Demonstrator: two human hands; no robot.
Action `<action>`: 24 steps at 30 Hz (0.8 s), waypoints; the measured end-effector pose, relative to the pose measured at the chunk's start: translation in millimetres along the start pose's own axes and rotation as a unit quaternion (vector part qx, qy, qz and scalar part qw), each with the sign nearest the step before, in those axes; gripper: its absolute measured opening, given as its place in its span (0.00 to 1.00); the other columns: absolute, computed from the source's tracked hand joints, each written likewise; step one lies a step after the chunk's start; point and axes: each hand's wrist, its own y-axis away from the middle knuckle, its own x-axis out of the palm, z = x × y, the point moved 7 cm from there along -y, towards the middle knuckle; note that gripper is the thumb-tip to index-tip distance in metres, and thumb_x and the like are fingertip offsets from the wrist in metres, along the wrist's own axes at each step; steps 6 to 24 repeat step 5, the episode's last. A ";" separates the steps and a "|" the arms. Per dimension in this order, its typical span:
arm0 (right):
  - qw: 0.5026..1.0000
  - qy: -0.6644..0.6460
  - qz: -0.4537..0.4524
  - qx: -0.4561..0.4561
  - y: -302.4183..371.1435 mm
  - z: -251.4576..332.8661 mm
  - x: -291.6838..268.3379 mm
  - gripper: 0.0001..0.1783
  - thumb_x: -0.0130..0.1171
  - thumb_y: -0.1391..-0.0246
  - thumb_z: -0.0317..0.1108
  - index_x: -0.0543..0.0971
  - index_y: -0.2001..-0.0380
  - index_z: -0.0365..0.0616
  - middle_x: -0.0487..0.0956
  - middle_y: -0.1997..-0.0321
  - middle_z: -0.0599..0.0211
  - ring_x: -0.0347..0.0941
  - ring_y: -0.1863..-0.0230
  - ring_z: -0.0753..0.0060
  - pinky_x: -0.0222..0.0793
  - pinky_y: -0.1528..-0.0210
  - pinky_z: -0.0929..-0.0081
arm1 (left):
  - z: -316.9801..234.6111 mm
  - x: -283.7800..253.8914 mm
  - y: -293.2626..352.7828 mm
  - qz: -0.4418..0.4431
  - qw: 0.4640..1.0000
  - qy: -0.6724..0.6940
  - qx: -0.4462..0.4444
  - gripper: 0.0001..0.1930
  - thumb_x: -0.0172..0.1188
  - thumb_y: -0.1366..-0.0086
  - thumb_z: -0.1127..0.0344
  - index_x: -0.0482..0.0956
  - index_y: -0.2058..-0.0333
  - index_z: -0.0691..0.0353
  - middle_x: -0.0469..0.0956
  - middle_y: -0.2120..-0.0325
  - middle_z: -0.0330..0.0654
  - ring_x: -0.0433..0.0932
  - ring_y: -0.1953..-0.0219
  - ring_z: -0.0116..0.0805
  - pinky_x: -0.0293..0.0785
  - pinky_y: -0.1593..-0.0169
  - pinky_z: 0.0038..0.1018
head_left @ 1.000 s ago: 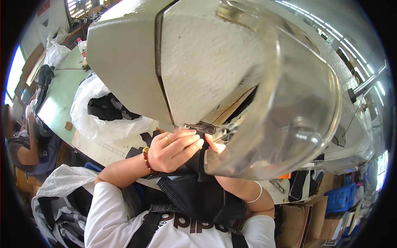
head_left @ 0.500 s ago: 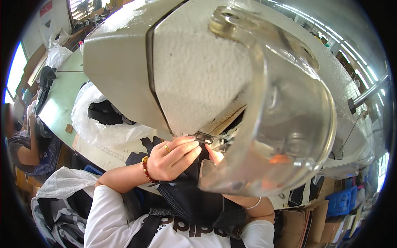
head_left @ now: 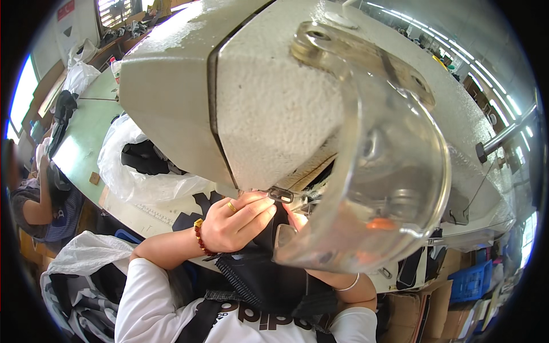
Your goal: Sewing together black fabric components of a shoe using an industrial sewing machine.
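My left hand (head_left: 234, 223) is closed, with its thumb and fingertips pinching a small dark oblong buckle (head_left: 281, 195) just under the sewing machine's head (head_left: 274, 103). Below the fingers hangs a black fabric piece (head_left: 260, 280) with a ribbed strip along one side, spread over my lap and up toward the buckle. My right hand (head_left: 295, 219) is at the right edge of that fabric, its fingers closed against it. A curved clear shield (head_left: 394, 171) on the machine covers and blurs most of this hand. The needle area is largely hidden.
A white plastic bag (head_left: 123, 171) with black pieces lies on the table at left, near black cut pieces (head_left: 186, 220) and a ruler (head_left: 154, 214). Another bag (head_left: 86, 257) sits lower left. Cardboard (head_left: 437, 308) and a blue crate (head_left: 472, 280) stand at right. A person (head_left: 43, 206) sits far left.
My view has shifted slightly, so the machine head and shield appear a little moved. The buckle sits slightly lower in the picture. Both hands keep nearly the same hold.
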 end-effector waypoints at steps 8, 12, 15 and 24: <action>0.999 0.037 0.025 0.012 52.1 12.0 7.4 0.16 0.62 0.37 0.36 0.82 0.52 0.35 0.79 0.68 0.66 0.72 0.68 0.70 0.72 0.62 0.68 | 0.4 4.0 3.2 0.012 1.000 -0.017 0.012 0.14 0.64 0.44 0.73 0.86 0.57 0.66 0.83 0.56 0.44 0.86 0.58 0.37 0.79 0.69 0.24; 0.999 0.037 0.025 0.012 52.1 12.0 7.4 0.16 0.62 0.37 0.36 0.82 0.52 0.35 0.79 0.68 0.66 0.72 0.68 0.70 0.72 0.62 0.68 | 0.4 4.0 3.2 0.012 1.000 -0.017 0.012 0.14 0.64 0.44 0.73 0.86 0.57 0.66 0.83 0.56 0.44 0.86 0.58 0.37 0.79 0.69 0.24; 0.999 0.037 0.025 0.012 52.1 12.0 7.4 0.16 0.62 0.37 0.36 0.82 0.52 0.35 0.79 0.68 0.66 0.72 0.68 0.70 0.72 0.62 0.68 | 0.4 4.0 3.2 0.012 1.000 -0.017 0.012 0.14 0.64 0.44 0.73 0.86 0.57 0.66 0.83 0.56 0.44 0.86 0.58 0.37 0.79 0.69 0.24; 0.999 0.037 0.025 0.012 52.1 12.0 7.4 0.16 0.62 0.37 0.36 0.82 0.52 0.35 0.79 0.68 0.66 0.72 0.68 0.70 0.72 0.62 0.68 | 0.4 4.0 3.2 0.012 1.000 -0.017 0.012 0.14 0.64 0.44 0.73 0.86 0.57 0.66 0.83 0.56 0.44 0.86 0.58 0.37 0.79 0.69 0.24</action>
